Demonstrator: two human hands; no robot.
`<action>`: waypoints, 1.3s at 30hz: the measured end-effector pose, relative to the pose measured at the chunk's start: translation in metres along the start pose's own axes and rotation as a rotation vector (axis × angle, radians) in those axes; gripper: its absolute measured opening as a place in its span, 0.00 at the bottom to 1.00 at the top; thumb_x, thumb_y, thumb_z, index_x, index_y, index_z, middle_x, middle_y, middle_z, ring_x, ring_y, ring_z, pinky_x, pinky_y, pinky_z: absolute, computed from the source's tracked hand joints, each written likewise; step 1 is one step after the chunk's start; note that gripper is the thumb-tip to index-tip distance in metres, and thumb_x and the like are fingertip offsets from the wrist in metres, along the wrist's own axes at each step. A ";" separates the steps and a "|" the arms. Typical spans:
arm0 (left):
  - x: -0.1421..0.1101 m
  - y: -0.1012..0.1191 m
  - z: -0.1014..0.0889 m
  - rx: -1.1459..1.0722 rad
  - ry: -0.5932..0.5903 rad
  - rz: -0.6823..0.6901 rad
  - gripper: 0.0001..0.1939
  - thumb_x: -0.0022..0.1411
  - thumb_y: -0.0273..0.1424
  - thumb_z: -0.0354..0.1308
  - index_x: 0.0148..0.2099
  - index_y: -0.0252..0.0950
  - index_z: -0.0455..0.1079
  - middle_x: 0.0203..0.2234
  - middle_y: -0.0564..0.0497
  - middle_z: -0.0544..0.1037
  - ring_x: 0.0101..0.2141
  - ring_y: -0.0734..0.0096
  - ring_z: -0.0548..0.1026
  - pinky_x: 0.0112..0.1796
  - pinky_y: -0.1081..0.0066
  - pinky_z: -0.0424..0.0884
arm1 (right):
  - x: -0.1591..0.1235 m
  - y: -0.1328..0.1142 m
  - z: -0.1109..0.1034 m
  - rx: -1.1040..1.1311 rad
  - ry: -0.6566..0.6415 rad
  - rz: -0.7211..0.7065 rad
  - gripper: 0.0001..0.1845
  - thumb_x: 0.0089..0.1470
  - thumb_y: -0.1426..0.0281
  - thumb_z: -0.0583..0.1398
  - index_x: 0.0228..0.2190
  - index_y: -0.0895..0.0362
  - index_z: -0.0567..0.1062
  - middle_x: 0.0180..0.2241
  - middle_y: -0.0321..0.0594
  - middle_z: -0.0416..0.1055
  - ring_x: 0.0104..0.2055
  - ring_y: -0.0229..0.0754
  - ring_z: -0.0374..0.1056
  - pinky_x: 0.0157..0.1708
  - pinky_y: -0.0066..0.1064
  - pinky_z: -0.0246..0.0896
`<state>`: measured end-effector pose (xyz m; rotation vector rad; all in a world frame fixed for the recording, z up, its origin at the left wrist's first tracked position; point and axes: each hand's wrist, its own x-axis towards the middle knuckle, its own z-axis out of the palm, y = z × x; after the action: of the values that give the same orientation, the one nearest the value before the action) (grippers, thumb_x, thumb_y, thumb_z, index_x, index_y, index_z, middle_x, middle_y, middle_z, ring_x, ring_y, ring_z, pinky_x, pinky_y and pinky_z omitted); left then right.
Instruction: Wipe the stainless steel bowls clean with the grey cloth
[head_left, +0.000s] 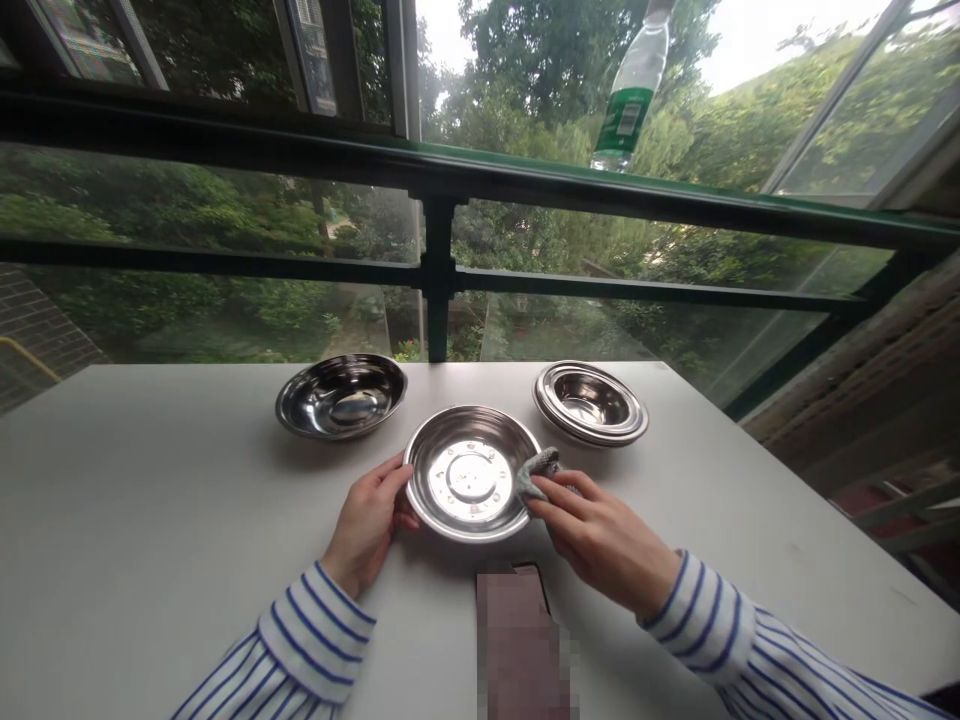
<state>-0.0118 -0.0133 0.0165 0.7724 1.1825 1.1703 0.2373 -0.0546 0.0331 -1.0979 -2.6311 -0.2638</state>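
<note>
A shiny stainless steel bowl (pixel 474 480) is in the middle, tilted slightly toward me. My left hand (pixel 373 515) grips its left rim, thumb on top and fingers underneath. In my right hand (pixel 596 530) is a grey cloth (pixel 537 474), pressed against the bowl's right inner rim. Part of the cloth is hidden under my fingers. Beyond to the left sits a wider steel bowl (pixel 341 397). At the back right, a smaller steel bowl (pixel 592 400) with a broad rim rests on what looks like a stack.
The white table (pixel 187 480) reaches to a window with a dark green railing (pixel 645 185). A plastic bottle (pixel 630 100) with a green label stands on that railing. Near the table's front lies a phone-like object (pixel 517 640), mostly blurred out.
</note>
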 end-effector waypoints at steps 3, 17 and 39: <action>0.000 0.001 -0.001 0.007 0.001 -0.001 0.12 0.52 0.26 0.57 0.40 0.31 0.73 0.15 0.56 0.70 0.14 0.79 0.65 0.12 0.81 0.62 | -0.004 -0.008 0.000 0.075 0.002 -0.010 0.19 0.53 0.79 0.51 0.46 0.61 0.70 0.48 0.49 0.68 0.48 0.47 0.62 0.45 0.41 0.66; 0.002 0.003 -0.004 0.018 0.013 0.007 0.12 0.53 0.24 0.56 0.41 0.31 0.73 0.17 0.55 0.70 0.15 0.79 0.65 0.13 0.79 0.65 | -0.002 -0.009 0.007 0.175 0.048 0.033 0.21 0.53 0.80 0.49 0.49 0.62 0.67 0.50 0.50 0.66 0.48 0.48 0.60 0.45 0.43 0.65; 0.004 0.009 -0.010 0.118 -0.027 -0.054 0.13 0.57 0.24 0.53 0.45 0.29 0.71 0.14 0.56 0.69 0.13 0.79 0.65 0.12 0.81 0.62 | -0.013 -0.011 0.005 0.270 -0.015 0.015 0.23 0.52 0.81 0.50 0.51 0.63 0.64 0.54 0.48 0.62 0.49 0.48 0.58 0.47 0.41 0.64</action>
<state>-0.0244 -0.0081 0.0208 0.8378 1.2508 1.0504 0.2371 -0.0691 0.0234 -1.0297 -2.5743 0.1019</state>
